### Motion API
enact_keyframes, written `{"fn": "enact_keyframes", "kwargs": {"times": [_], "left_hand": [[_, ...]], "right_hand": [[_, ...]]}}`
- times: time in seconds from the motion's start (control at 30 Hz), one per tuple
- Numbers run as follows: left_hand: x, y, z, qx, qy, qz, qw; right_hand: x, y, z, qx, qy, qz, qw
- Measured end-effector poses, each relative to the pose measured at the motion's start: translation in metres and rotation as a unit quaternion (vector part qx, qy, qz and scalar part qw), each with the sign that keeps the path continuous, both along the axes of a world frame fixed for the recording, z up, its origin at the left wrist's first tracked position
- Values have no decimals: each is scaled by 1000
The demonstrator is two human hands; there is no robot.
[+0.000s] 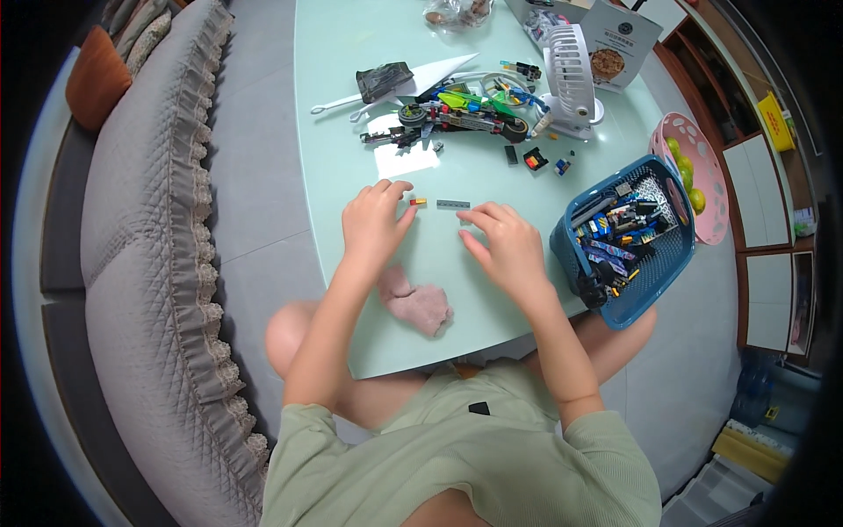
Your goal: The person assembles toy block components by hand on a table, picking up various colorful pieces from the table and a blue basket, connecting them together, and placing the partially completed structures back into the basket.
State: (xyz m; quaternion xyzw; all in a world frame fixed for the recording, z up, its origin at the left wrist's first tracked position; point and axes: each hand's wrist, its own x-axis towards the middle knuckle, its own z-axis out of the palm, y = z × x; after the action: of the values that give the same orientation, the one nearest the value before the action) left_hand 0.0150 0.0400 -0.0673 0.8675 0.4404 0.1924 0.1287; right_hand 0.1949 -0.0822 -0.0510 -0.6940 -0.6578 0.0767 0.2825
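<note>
As hands point(507, 246) curve, plastic bar point(453, 205), glossy tabletop point(492, 325)

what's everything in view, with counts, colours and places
table: one, pale green, centre
flat strip: one, grey, mid-table
brick: one, red-yellow, left of strip
cloth: one, pink, near table edge
toy motorbike: one, black-green, beyond strip
fan: one, white, table's far right
loose pieces: several, mixed, before fan
box: one, pale, right of fan
bag: one, clear, top edge
basket: one, blue, table's right
toy parts: many, mixed, in basket
bowl: one, pink, right of basket
fruit: several, green, in bowl
sofa: one, grey, left
cushion: one, orange, upper left
cabinet doors: several, white, right
shirt: one, green, bottom
left hand: one, bare, beside brick
right hand: one, bare, beside strip
</note>
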Motion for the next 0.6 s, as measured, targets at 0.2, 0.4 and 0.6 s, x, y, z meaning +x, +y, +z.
{"fn": "enact_keyframes", "kwargs": {"times": [0.2, 0.4, 0.6], "left_hand": [[7, 1, -6, -8, -15, 14, 1000], [7, 1, -10, -7, -20, 18, 1000], [7, -5, -13, 10, -29, -3, 1000]], "right_hand": [[3, 21, -11, -6, 5, -51, 999], [0, 34, -23, -6, 0, -52, 999], [-4, 40, -29, 12, -17, -53, 998]]}}
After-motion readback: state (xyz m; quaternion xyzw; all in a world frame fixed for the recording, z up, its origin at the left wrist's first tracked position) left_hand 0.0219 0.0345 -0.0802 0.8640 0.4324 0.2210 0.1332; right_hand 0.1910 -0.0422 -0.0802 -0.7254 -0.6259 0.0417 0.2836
